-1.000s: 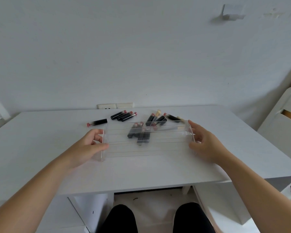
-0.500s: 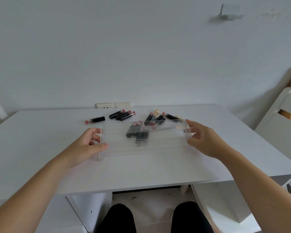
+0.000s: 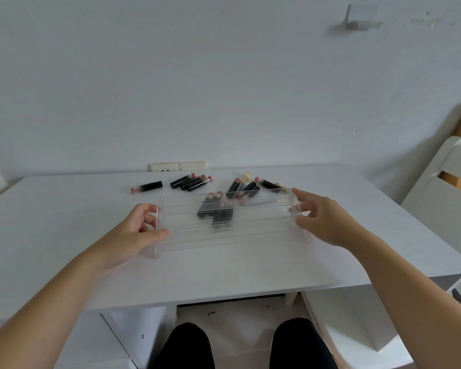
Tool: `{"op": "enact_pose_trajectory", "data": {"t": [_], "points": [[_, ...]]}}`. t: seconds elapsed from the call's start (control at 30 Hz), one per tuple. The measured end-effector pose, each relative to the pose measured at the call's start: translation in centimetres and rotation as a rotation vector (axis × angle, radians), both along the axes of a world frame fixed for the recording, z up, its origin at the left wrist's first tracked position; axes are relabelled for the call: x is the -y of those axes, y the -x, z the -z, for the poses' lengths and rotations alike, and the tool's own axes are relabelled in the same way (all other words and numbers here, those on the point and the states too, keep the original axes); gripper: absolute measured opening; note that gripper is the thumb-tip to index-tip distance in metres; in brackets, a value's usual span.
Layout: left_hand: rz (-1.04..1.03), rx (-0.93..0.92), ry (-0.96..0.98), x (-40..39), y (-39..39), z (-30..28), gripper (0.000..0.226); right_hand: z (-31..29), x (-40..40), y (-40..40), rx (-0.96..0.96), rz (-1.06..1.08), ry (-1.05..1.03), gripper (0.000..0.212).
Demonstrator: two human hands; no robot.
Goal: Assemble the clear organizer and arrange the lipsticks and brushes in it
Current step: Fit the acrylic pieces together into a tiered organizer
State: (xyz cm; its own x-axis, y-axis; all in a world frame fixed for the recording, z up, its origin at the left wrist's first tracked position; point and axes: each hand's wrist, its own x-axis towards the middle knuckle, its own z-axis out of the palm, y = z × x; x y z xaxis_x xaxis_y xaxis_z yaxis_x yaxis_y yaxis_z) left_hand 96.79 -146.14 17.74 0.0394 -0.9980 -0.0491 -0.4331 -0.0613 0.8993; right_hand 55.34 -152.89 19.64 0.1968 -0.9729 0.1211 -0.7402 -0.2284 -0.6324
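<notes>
Both grips, left hand (image 3: 137, 230) and right hand (image 3: 324, 218), clasping clear organizer (image 3: 229, 222) ends (fingers curled).

One clear organizer (image 3: 250, 222) stands on the one white table (image 3: 64, 222). Two hands are in view, the left hand (image 3: 133, 233) at its nine o'clock and the right hand (image 3: 322, 217) at its three o'clock. One lone lipstick (image 3: 148, 186) lies at ten o'clock. A row of three lipsticks (image 3: 192, 182) lies at eleven o'clock. From twelve to one o'clock sits a heap (image 3: 240, 193) of roughly eight dark tubes, partly seen through the plastic, so the exact number cannot be told. Two cream brush tips show in it, one (image 3: 247, 176) at twelve and one (image 3: 279, 185) at one. The wall carries two socket plates (image 3: 177, 166), and one white chair (image 3: 442, 182) stands at three o'clock.
</notes>
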Motion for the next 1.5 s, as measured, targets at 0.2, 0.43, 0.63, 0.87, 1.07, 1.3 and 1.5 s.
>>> {"op": "enact_pose_trajectory", "data": {"t": [0.2, 0.43, 0.63, 0.87, 1.07, 1.3, 1.5], "points": [[-0.019, 0.016, 0.022, 0.0, 0.4, 0.1, 0.079, 0.4, -0.2, -0.2, 0.022, 0.023, 0.036, 0.059], [-0.059, 0.019, 0.053, -0.2, 0.4, 0.4, 0.082, 1.1, -0.4, 0.0, 0.097, 0.018, 0.022, 0.059], [0.024, 0.064, 0.005, -0.5, 0.2, -0.2, 0.093, 1.9, -0.7, 0.2, 0.131, 0.015, 0.011, 0.073], [-0.035, 0.055, 0.039, -0.3, 1.0, 0.0, 0.087, 1.5, -0.6, 0.3, 0.152, -0.009, 0.010, 0.072], [-0.076, 0.053, 0.074, -0.2, 1.4, -0.1, 0.082, 0.9, -0.9, 0.2, 0.131, -0.002, -0.009, 0.076], [-0.089, 0.058, 0.083, -0.4, 1.5, -0.2, 0.074, -0.6, -0.6, -0.1, -0.019, 0.029, -0.010, 0.061], [-0.054, 0.049, 0.041, -0.3, 1.3, -0.3, 0.082, -0.4, -0.4, -0.1, 0.001, 0.053, 0.004, 0.059]]}}
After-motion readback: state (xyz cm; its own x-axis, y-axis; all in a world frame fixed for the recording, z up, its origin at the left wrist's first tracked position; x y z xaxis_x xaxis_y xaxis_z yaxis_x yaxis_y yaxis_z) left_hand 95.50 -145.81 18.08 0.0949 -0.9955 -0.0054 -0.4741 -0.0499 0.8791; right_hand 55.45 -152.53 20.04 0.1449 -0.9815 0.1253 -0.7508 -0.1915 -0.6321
